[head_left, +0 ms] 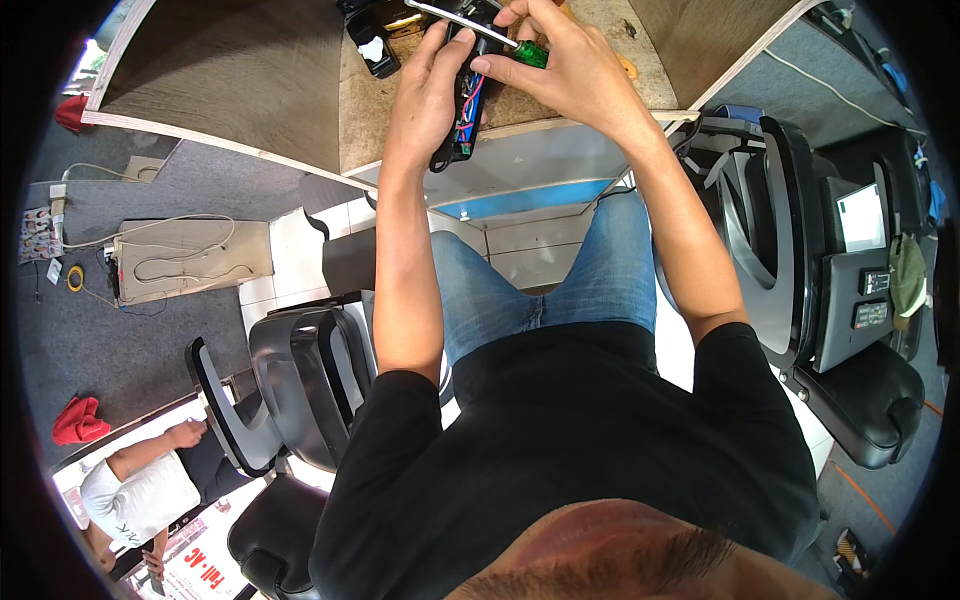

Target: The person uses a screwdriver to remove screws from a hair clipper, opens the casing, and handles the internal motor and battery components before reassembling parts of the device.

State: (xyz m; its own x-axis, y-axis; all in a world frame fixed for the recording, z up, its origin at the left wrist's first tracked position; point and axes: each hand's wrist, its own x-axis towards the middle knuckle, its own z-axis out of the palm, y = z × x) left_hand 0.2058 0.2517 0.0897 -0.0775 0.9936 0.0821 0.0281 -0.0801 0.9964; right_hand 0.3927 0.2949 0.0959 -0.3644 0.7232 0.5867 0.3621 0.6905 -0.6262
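At the top edge, my left hand (428,98) grips a long black device (442,155) whose casing is opened. Inside it show blue parts, red wires (473,90) and a bit of green near its lower end. My right hand (572,62) closes round the green handle of a screwdriver (531,54). The metal shaft slants up to the left, across the device and over my left fingers. Whether its tip touches anything, I cannot tell. A black case (380,62) with something white in it lies left of my left hand.
The worn wooden desktop (365,135) has upright panels (220,80) on both sides. Office chairs stand left (300,370) and right (785,230); a grey laptop-like device (845,300) rests by the right one. A person in a white shirt (140,500) sits lower left. Cables (190,225) trail at left.
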